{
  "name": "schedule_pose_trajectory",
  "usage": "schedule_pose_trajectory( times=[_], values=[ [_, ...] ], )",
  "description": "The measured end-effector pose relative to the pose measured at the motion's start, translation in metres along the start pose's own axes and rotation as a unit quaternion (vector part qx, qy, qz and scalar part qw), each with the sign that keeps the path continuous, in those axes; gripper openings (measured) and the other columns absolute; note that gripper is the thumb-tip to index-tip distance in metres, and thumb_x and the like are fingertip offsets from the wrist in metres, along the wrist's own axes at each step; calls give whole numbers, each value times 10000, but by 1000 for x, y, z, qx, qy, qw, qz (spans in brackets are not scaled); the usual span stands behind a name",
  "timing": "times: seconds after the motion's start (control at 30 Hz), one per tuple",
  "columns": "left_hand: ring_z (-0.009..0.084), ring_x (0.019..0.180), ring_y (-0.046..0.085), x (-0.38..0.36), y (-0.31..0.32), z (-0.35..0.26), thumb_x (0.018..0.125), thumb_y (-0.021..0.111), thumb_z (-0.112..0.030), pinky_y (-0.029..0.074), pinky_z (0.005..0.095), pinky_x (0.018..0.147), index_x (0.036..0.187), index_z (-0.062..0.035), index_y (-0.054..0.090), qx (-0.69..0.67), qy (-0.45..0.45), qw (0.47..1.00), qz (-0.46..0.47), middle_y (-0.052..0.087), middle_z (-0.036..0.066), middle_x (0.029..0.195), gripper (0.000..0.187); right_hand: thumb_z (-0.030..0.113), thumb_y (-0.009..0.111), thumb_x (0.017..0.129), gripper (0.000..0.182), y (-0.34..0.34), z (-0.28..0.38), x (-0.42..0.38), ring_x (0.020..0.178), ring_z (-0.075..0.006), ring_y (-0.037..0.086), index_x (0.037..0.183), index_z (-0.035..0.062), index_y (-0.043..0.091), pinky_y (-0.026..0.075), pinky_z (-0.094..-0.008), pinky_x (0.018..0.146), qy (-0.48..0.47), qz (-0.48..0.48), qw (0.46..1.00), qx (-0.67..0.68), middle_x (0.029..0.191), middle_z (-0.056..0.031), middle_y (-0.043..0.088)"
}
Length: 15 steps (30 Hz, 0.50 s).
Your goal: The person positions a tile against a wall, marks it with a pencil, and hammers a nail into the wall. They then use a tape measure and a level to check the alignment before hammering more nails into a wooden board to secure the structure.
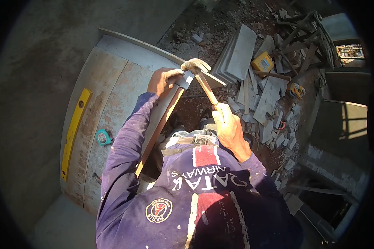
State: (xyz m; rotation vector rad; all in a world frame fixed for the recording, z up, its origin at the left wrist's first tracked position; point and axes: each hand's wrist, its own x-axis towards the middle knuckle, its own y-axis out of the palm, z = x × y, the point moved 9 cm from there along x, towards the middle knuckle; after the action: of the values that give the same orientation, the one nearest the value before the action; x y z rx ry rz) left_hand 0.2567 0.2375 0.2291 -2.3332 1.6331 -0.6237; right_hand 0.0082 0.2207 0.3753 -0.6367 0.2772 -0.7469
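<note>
My right hand [232,135] is wrapped round the wooden handle of a claw hammer [207,89]. The metal head is up by the corner of the work surface, close to my left fingertips. My left hand [163,81] is closed at that corner, thumb and fingers drawn together; whatever lies between them is hidden. Beneath the hammer head, a small pale block-like piece [185,80] sits at the corner. A long thin strip [141,46] runs along the far edge of the surface and sticks out past the corner.
A yellow spirit level [75,135] and a teal tape measure [104,137] lie on the worn board surface [112,93]. Stacked slabs [240,52], a yellow container [262,62], a long-handled tool [273,75] and broken pieces [266,101] cover the ground to the right.
</note>
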Motion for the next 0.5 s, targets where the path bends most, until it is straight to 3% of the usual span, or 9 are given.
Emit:
schedule_pose_trajectory(
  times=[0.07,0.1,0.17,0.2,0.3,0.37,0.4,0.47,0.5],
  values=[
    [265,769,681,-1,0,-1,818,667,30,509,347,688,1087,-128,720,28,-127,990,50,708,144,903,317,117,565,980,188,8,-11,2,734,-430,661,1142,30,526,513,-443,607,-14,11,999,-44,826,-221,656],
    [265,769,681,-3,4,10,818,667,30,509,347,688,1087,-128,720,27,-126,990,50,708,144,903,317,115,570,975,179,11,-12,2,725,-438,653,1127,32,526,511,-452,600,-26,24,995,-88,806,-219,646],
    [2,671,457,-4,12,21,861,495,168,319,215,487,1177,-29,677,-106,-66,991,49,668,-60,937,414,120,573,973,170,9,-10,3,719,-448,643,1113,36,523,505,-463,592,-18,26,996,-85,790,-220,637],
    [2,671,457,-3,12,24,861,495,168,319,215,487,1177,-29,677,-105,-66,991,48,668,-60,937,414,126,576,972,163,8,-9,4,712,-458,634,1098,39,520,499,-475,585,-10,28,996,-80,774,-222,628],
    [14,674,484,-2,12,15,846,497,178,345,207,503,1181,-29,676,-155,-44,986,43,673,-56,951,433,142,569,979,156,-3,11,4,718,-468,629,1082,41,508,490,-486,577,-12,-25,999,-26,773,-229,629],
    [24,688,503,0,2,-11,818,501,191,361,213,504,1192,-21,669,51,70,996,14,677,-42,965,462,146,561,984,148,-4,18,4,720,-467,631,1073,43,504,487,-485,574,-10,-39,999,-14,774,-231,628],
    [24,688,503,0,3,-10,818,501,191,361,213,504,1192,-21,669,51,70,996,14,677,-42,965,462,150,554,989,140,-6,20,4,723,-466,632,1064,45,501,485,-483,570,-9,-54,998,-2,774,-234,627],
    [275,806,681,1,4,5,811,659,41,521,343,737,1081,-118,715,-21,-8,1000,10,718,123,942,319,149,549,992,135,4,4,6,722,-465,632,1060,45,498,485,-483,570,3,-36,999,-12,770,-232,625],
    [275,806,681,0,4,6,811,659,41,521,343,737,1081,-118,715,-21,-7,1000,11,718,123,942,319,148,544,994,130,12,-8,6,721,-464,632,1057,45,496,485,-482,570,15,-17,999,-23,766,-230,623]
  ],
)
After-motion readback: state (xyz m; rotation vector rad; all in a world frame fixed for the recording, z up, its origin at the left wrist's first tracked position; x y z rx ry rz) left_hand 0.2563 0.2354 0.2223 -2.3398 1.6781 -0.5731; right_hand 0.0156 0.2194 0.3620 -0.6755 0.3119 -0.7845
